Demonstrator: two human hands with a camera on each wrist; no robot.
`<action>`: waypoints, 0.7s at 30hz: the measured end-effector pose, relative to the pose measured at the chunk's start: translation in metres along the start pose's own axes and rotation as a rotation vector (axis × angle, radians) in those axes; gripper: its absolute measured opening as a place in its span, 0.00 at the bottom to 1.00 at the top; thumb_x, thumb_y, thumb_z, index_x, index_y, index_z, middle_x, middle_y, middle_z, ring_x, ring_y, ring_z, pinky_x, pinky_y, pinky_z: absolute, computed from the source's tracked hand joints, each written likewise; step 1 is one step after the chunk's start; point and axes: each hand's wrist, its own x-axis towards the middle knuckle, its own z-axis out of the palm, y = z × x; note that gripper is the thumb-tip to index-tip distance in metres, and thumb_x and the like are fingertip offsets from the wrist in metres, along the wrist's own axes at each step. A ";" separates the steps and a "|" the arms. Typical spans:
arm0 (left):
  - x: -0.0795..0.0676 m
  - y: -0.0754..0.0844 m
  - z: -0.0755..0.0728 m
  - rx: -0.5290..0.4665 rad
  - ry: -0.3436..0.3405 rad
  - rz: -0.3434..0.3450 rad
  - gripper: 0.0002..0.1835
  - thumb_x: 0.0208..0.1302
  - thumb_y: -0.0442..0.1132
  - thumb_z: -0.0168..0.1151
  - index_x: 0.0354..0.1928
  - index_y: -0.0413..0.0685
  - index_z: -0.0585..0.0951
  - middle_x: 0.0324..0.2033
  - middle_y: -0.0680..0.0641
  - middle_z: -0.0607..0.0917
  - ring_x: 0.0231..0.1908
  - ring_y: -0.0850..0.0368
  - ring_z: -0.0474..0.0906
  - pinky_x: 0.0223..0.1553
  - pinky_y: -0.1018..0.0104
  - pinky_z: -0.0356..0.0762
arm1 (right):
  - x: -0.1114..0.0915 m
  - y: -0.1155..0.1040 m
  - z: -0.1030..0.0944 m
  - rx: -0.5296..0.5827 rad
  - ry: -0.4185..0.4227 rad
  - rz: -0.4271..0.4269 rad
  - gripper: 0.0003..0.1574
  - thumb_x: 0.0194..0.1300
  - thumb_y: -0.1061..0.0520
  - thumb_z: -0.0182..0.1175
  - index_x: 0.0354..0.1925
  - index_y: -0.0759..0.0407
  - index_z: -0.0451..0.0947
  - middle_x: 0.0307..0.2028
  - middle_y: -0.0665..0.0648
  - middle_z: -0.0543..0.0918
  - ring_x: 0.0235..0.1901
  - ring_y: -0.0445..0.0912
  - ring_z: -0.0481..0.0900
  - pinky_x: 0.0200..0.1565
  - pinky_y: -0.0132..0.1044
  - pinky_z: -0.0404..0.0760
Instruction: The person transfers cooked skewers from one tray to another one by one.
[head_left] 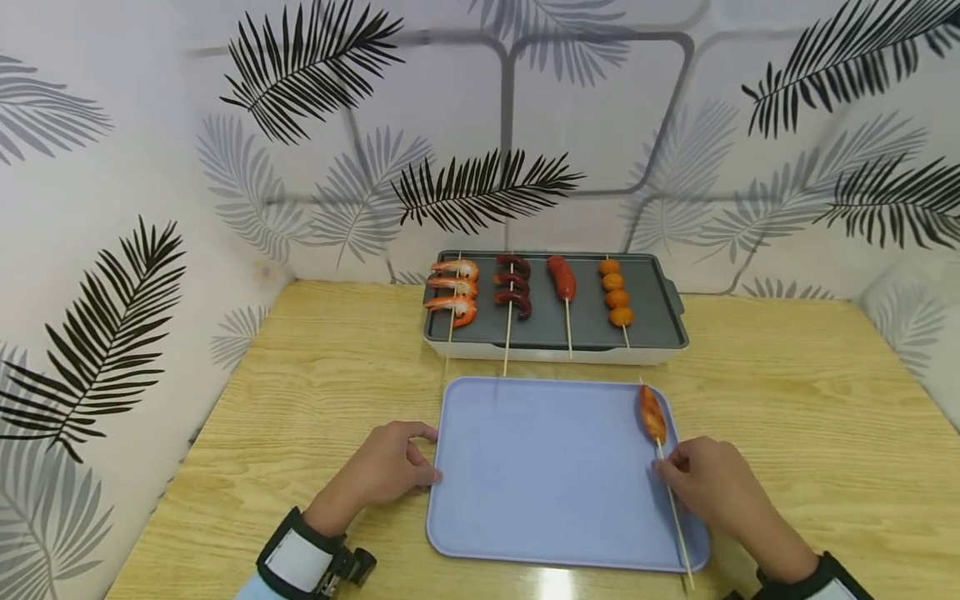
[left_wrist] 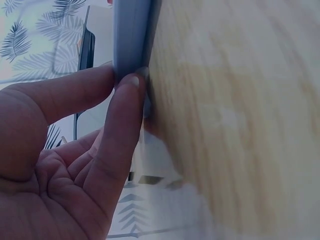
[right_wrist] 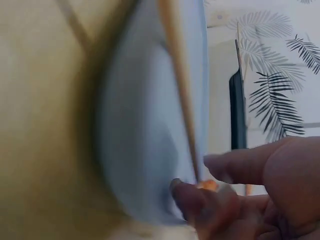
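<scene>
A pale blue tray (head_left: 547,475) lies on the table. My left hand (head_left: 393,467) is at its left side, thumb and finger pinching the rim (left_wrist: 131,40). On the tray's right side, a skewer (head_left: 652,414) of browned meat slants, its stick (right_wrist: 181,85) reaching past the near rim. My right hand (head_left: 708,483) holds that stick just below the meat, thumb and fingertips on either side of it. The right wrist view shows the fingertips (right_wrist: 187,197) blurred; how firmly they grip is unclear.
Behind the tray stands a grey-topped grill (head_left: 652,292) bearing a shrimp skewer (head_left: 453,287), a dark red curled-piece skewer (head_left: 513,283), a red sausage skewer (head_left: 562,279) and an orange ball skewer (head_left: 615,292). Leaf-patterned cloth (head_left: 585,117) hangs behind the wooden table (head_left: 810,400).
</scene>
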 end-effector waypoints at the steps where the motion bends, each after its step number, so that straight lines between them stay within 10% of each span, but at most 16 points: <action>1: 0.000 0.000 0.000 -0.001 0.001 0.000 0.26 0.54 0.31 0.72 0.55 0.33 0.77 0.20 0.52 0.84 0.21 0.58 0.81 0.23 0.64 0.74 | 0.002 -0.001 -0.003 -0.034 0.008 -0.020 0.16 0.63 0.56 0.62 0.19 0.57 0.79 0.13 0.47 0.71 0.15 0.42 0.68 0.18 0.35 0.65; 10: -0.001 -0.004 -0.002 0.002 0.014 0.011 0.26 0.53 0.31 0.72 0.55 0.34 0.78 0.20 0.53 0.84 0.21 0.59 0.80 0.23 0.65 0.74 | 0.049 -0.019 -0.055 -0.167 0.177 -0.229 0.28 0.66 0.56 0.61 0.11 0.53 0.66 0.10 0.45 0.59 0.12 0.42 0.58 0.18 0.35 0.56; 21: 0.001 -0.009 0.000 -0.008 0.025 0.017 0.26 0.54 0.32 0.72 0.56 0.34 0.78 0.20 0.53 0.84 0.20 0.59 0.81 0.24 0.65 0.74 | 0.121 -0.052 -0.069 -0.128 0.221 -0.170 0.23 0.61 0.62 0.55 0.10 0.57 0.67 0.11 0.48 0.62 0.13 0.44 0.59 0.18 0.35 0.55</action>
